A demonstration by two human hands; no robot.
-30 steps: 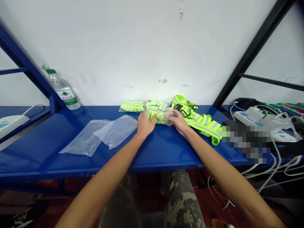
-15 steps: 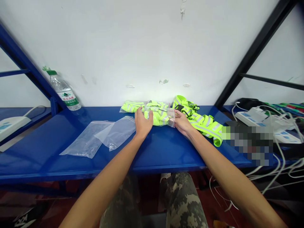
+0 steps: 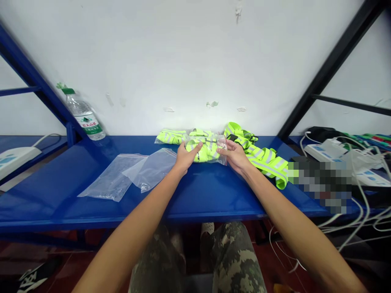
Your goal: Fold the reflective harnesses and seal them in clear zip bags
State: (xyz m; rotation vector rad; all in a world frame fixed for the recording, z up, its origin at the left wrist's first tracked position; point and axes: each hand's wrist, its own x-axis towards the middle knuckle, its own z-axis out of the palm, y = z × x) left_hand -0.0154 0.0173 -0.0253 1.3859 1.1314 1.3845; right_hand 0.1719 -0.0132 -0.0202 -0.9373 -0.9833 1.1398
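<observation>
Between my hands is a clear zip bag [image 3: 209, 149] with a folded yellow-green reflective strap inside. My left hand [image 3: 187, 158] grips its left end, thumb on top and fingers behind. At the right end, my right hand [image 3: 234, 154] pinches the bag near its red-lined zip edge. Behind it, near the wall, lie more bagged reflective straps [image 3: 171, 136]. Loose reflective straps [image 3: 265, 158] with a black buckle are heaped just right of my right hand. To the left of my left hand, flat clear zip bags [image 3: 113, 177] overlap on the blue table [image 3: 207, 199].
A water bottle [image 3: 85, 116] with a green cap leans at the back left. Power strips [image 3: 363, 173] and tangled white cables stand on the right, beside a blurred patch. A white power strip [image 3: 18, 160] is at the far left. Slanted metal frames flank the table.
My left hand has shifted from the top of the bag to its left end, with the thumb now across it. My right thumb has moved onto the bag's front. The view has moved slightly.
</observation>
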